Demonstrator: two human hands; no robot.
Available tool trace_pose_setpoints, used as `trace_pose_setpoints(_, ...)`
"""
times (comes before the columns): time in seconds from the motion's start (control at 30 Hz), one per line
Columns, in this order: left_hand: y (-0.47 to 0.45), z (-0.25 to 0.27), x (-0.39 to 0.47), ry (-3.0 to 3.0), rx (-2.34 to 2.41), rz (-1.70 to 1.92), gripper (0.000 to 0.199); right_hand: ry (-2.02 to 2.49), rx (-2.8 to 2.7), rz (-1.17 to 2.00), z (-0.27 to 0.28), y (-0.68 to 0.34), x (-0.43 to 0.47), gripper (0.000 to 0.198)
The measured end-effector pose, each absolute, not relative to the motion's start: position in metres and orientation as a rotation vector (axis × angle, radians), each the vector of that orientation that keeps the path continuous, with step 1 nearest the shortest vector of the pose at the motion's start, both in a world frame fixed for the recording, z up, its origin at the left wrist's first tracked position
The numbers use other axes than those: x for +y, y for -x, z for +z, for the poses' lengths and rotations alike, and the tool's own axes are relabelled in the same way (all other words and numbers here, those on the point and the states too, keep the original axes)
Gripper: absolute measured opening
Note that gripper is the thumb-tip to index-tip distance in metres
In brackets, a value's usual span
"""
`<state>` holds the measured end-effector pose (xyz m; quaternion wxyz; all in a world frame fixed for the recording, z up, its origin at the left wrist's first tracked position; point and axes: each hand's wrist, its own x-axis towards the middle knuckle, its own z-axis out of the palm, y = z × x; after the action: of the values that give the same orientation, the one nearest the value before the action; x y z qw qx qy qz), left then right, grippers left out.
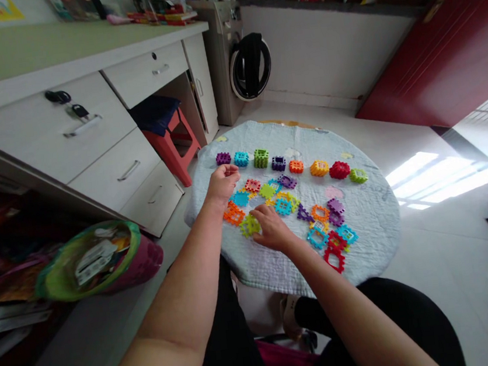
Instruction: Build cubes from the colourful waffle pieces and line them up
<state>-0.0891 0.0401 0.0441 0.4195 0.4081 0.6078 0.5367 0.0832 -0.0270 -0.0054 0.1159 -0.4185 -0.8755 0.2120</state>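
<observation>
The lime piece [248,226] lies at nine o'clock of my right grip [273,229], looks light and stiff, best held by its toothed edges, but whether this or my left grip [222,184] pinches anything, I cannot tell.

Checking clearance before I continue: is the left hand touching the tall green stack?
Apart: the head view shows cloth between the left hand and the tall green stack.

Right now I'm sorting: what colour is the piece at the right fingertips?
The piece is lime green in the head view.
</observation>
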Motion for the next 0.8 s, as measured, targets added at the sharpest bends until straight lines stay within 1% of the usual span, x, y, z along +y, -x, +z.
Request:
trace_pose_setpoints(0.17,0.106,0.035,0.046,-1.069,1.614,1.312,0.027,1.226,-2.877,0.479,0.001,-0.066,-0.024,0.037)
trace_pose_setpoints(0.4,0.106,0.022,0.051,-1.253,1.661,1.153,0.028,1.16,-2.999,0.393,0.007,-0.063,-0.016,0.035)
trace_pose_setpoints(0.47,0.108,0.017,0.05,-1.389,1.797,1.005,0.029,1.175,-3.01,0.368,0.01,-0.065,-0.017,0.037)
trace_pose_setpoints(0.57,0.114,0.01,0.046,-1.577,2.121,0.618,0.033,1.186,-3.021,0.369,0.014,-0.074,-0.02,0.039)
trace_pose_setpoints(0.63,0.118,0.005,0.043,-1.628,2.252,0.376,0.035,1.182,-3.01,0.413,0.019,-0.086,-0.023,0.039)
trace_pose_setpoints(0.7,0.119,0.0,0.042,-1.666,2.257,0.217,0.038,1.178,-2.974,0.488,0.024,-0.103,-0.024,0.041)
trace_pose_setpoints(0.8,0.113,-0.003,0.043,-1.731,2.172,0.099,0.036,1.208,-2.897,0.6,0.032,-0.139,-0.024,0.044)
